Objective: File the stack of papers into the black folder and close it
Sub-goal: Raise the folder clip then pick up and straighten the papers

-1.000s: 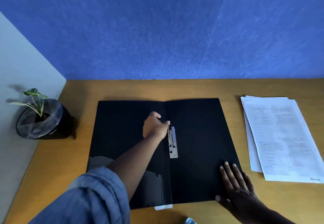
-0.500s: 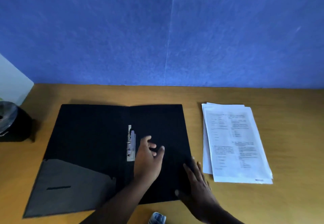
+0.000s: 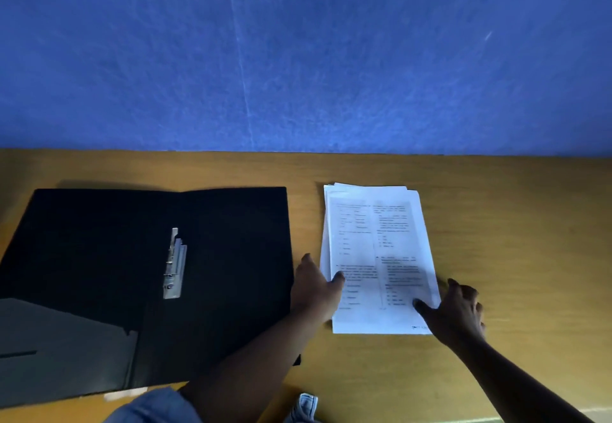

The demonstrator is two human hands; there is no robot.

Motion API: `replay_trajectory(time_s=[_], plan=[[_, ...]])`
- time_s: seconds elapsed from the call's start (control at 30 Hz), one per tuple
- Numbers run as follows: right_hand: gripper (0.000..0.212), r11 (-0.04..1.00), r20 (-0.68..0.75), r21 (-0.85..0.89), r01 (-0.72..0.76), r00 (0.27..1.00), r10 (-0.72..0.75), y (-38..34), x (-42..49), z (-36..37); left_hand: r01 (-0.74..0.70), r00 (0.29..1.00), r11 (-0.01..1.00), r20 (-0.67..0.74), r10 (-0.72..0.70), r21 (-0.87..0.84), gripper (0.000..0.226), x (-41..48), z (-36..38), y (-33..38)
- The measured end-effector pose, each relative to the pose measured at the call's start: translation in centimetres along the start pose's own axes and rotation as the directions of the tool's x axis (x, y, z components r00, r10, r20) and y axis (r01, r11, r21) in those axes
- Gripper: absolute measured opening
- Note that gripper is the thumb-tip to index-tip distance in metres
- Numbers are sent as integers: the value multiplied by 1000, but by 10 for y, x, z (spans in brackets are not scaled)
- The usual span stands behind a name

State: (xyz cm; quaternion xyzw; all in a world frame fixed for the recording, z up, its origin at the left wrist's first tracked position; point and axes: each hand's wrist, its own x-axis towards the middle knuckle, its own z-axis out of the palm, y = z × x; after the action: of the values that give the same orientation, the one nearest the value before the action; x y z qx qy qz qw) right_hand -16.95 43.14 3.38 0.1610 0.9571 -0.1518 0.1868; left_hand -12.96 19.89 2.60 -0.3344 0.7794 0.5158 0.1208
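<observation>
The black folder (image 3: 99, 257) lies open and flat on the left of the wooden desk (image 3: 516, 224), with its metal clip (image 3: 174, 263) along the spine. To its right the stack of papers (image 3: 374, 240), white printed sheets slightly fanned, lies flat on the desk. My left hand (image 3: 314, 287) grips the stack's left edge, thumb on the top sheet. At the lower right corner my right hand (image 3: 460, 310) takes hold with its thumb on the paper and its fingers curled at the edge. The fingers under the sheets are hidden.
A blue wall (image 3: 298, 58) rises right behind the desk. The folder's left flap carries a grey inner pocket (image 3: 59, 349) near the front edge. My blue sleeve (image 3: 155, 406) shows at the bottom.
Both hands left the folder and moved right onto the paper stack. My view swung right, so the potted plant at the left went out of sight.
</observation>
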Motion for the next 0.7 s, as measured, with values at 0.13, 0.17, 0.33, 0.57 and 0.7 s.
replay_trajectory(time_s=[0.13, 0.17, 0.33, 0.57, 0.7], plan=[[75, 998, 32, -7, 63, 998, -63, 7, 7, -3, 27, 999, 1000, -18, -27, 13, 59, 4, 15, 12], [72, 996, 40, -16, 86, 996, -85, 8, 7, -3, 46, 999, 999, -22, -46, -10, 49, 6, 16, 15], [70, 991, 73, -47, 127, 990, -123, 8, 8, -4, 164, 982, 949, 140, -130, -270, 21, 21, 13, 29], [78, 986, 69, -70, 154, 986, -149, 14, 10, 0, 108, 968, 949, 247, -33, -297, 11, 28, 14, 42], [80, 984, 48, -100, 150, 988, -145, 17, 11, 5, 25, 991, 972, 137, 8, -235, 20, 25, 12, 49]])
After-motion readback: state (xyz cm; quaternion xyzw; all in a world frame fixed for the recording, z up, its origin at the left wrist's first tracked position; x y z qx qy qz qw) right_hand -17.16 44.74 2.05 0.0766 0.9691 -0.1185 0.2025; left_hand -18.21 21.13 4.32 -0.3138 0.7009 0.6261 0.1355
